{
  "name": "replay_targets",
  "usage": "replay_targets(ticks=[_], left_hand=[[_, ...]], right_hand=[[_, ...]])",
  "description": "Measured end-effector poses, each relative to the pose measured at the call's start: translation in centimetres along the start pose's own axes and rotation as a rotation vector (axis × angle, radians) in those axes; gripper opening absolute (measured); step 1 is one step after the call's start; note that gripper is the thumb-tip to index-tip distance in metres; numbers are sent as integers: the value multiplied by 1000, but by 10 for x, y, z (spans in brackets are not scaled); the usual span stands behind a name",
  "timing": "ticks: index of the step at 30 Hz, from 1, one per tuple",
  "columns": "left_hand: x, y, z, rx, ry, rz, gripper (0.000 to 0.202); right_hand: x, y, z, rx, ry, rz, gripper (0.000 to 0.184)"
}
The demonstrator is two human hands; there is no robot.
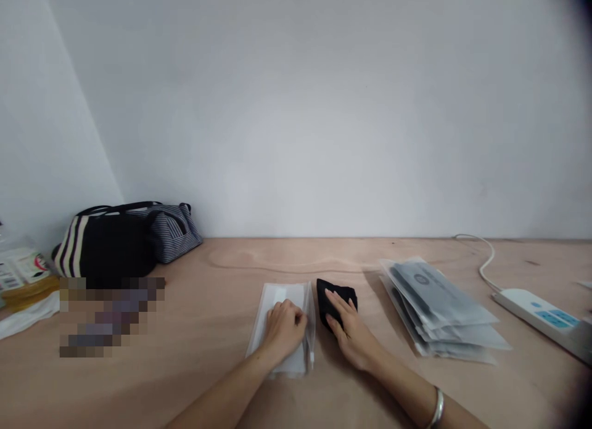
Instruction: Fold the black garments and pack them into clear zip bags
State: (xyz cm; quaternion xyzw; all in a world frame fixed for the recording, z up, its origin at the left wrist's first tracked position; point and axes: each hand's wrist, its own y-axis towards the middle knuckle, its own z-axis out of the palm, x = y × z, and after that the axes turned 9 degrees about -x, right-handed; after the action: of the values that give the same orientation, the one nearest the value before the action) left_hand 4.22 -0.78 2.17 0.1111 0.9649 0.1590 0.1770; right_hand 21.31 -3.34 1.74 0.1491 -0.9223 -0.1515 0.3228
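L hand (284, 330) on clear bag (282, 296); R hand (351, 336) on black cloth (335, 299); hands apart

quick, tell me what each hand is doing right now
left hand: curled on a clear plastic zip pouch, grip unclear
right hand: open, fingers resting on a folded black cloth, not gripping

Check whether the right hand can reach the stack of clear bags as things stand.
Probably yes. The right hand rests on the black fabric; the stack of clear bags lies close on its right, with only wooden tabletop between.
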Motion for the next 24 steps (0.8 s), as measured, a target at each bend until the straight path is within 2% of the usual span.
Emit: replay_targets(ticks=[2,5,9,12,18,21,24], left_hand=[[2,-3,0,-13,-12,11,22],[4,-6,0,-19,-23,42,22],[5,-6,1,-14,-27,64,20],[5,-6,1,-4,-34,59,22],[0,-2,-5,36,-52,49,26],[-4,1,-9,48,-55,68,28],[-5,3,-18,54,-50,138,28]], right_hand=[[9,1,-1,65,-20,-44,53],[22,6,-12,234,-66,-110,59],[22,20,-31,358,-70,-189,50],[13,30,-35,360,-98,-258,43],[0,38,-22,352,-85,-260,46],[6,39,-9,315,-80,-215,44],[22,34,6,197,-51,-128,37]])
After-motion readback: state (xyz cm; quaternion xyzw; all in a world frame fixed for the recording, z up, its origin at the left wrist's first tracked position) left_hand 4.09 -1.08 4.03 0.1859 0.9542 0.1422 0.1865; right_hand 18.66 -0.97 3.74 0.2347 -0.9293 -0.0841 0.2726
